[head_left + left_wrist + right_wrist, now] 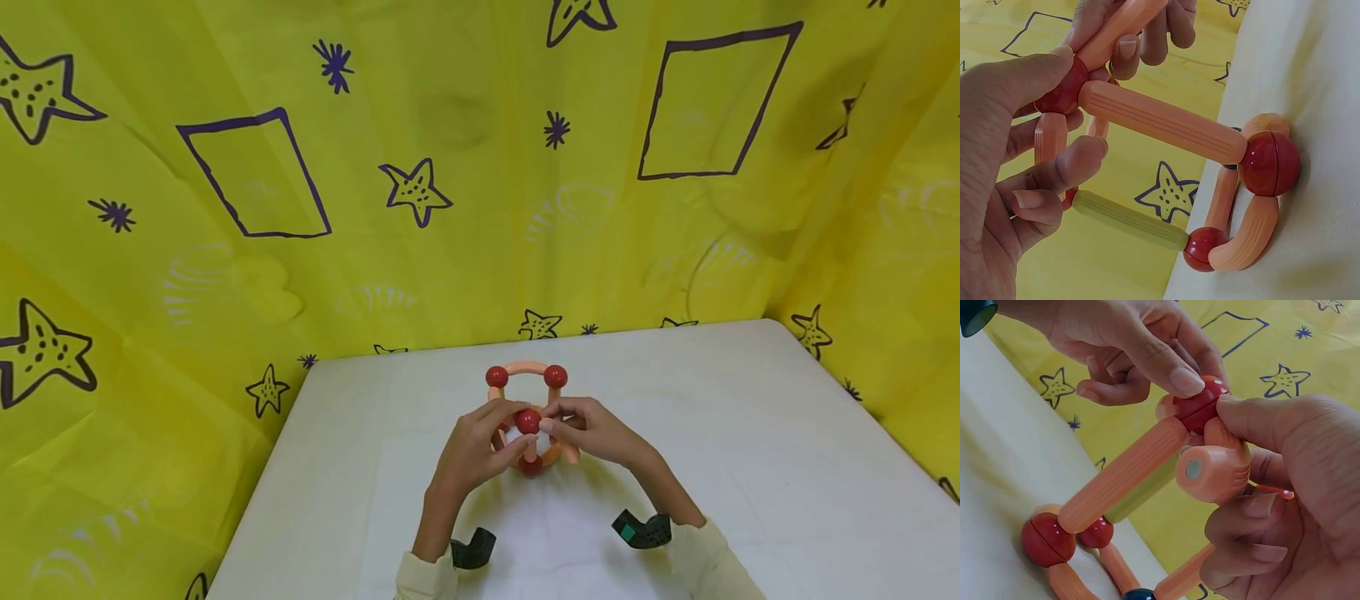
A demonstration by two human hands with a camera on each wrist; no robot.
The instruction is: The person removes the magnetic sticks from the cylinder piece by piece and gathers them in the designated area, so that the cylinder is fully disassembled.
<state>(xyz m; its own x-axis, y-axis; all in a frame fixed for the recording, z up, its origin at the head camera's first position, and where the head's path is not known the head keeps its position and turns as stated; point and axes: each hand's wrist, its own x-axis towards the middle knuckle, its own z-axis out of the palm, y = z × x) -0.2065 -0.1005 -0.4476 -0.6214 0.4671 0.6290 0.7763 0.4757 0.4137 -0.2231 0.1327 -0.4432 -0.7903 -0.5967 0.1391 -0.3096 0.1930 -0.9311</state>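
Observation:
A frame of magnetic building sticks and balls stands on the table between both hands. My left hand (471,442) pinches a red ball (528,420) at its top between thumb and fingers. From that ball a straight orange stick (1163,122) slopes down to a lower red ball (1269,162). My right hand (596,429) grips a curved orange magnetic stick (1219,475) by the pinched ball, its thumb tip touching the ball. The stick's free end shows a silver disc. A yellow-green stick (1132,220) forms another side. Part of the frame is hidden behind the fingers.
The frame stands on a white table (750,467). A yellow patterned cloth (465,275) hangs behind and beside it. At the frame's far side, a curved orange stick (525,367) links two red balls. A dark ball (1139,595) sits low in the frame.

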